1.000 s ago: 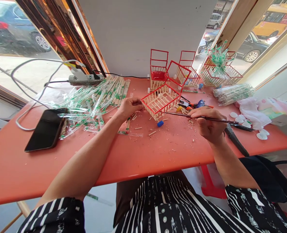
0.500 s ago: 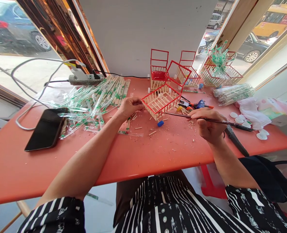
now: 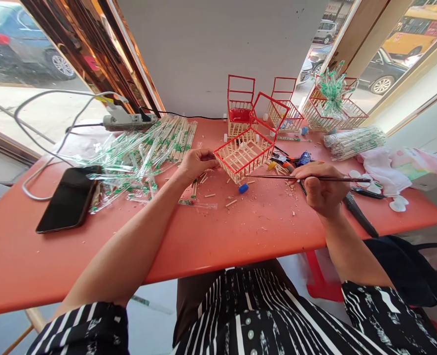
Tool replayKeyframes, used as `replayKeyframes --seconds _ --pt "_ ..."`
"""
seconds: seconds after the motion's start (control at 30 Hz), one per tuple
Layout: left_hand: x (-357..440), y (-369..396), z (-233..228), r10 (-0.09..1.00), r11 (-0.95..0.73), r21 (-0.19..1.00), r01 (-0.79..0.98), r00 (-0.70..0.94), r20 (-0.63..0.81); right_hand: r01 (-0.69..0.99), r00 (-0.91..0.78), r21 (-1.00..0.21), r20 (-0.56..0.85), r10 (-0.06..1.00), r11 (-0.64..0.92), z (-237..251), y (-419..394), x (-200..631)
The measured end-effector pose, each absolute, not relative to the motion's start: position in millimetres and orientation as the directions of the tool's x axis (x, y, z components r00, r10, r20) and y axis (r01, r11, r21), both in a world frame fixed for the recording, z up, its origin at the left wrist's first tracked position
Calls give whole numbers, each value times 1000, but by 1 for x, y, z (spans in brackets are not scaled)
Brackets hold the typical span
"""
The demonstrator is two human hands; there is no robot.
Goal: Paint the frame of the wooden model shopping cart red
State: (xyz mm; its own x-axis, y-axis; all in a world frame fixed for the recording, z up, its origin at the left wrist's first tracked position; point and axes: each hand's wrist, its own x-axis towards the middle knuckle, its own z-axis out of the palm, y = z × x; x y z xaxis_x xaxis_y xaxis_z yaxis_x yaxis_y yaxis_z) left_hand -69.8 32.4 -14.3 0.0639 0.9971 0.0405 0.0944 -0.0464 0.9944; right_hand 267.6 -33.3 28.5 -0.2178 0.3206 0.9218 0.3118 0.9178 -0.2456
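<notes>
A small cart made of wooden sticks (image 3: 236,170), with red-painted rims and handle frame, is tilted in the middle of the table. My left hand (image 3: 199,162) is closed on its left corner, fingertips pinching the frame. In my right hand (image 3: 320,186) lies a thin dark paintbrush (image 3: 277,176), held level, its tip at the cart's lower front slats. Whether the tip touches the wood I cannot tell. A blue bottle cap (image 3: 243,189) rests just below the cart. Behind it stands another stick cart (image 3: 240,106) with a red container inside.
Wrapped chopsticks (image 3: 170,140), loose wrappers and a phone (image 3: 68,197) lie left, near a power strip (image 3: 127,122). More carts (image 3: 287,111), a chopstick bundle (image 3: 355,143), white discs (image 3: 399,203) and a dark-handled tool (image 3: 359,214) are right. Stick scraps (image 3: 231,202) litter the middle.
The brush has swung to a more level angle, its tip shifting slightly down along the cart's front. My left hand and the cart have hardly moved.
</notes>
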Motion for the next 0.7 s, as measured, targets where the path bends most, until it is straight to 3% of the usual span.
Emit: replayKeyframes --seconds 0.3,0.47,0.7 --pt "-67 27 -7 999 -34 991 132 33 30 573 -73 -307 905 420 760 38 -30 292" --pt "-68 29 -10 999 -30 990 137 29 26 637 -147 -216 908 392 740 42 -33 292" --pt "-71 34 -18 998 -39 993 108 53 34 645 -225 -180 884 410 742 43 -34 287"
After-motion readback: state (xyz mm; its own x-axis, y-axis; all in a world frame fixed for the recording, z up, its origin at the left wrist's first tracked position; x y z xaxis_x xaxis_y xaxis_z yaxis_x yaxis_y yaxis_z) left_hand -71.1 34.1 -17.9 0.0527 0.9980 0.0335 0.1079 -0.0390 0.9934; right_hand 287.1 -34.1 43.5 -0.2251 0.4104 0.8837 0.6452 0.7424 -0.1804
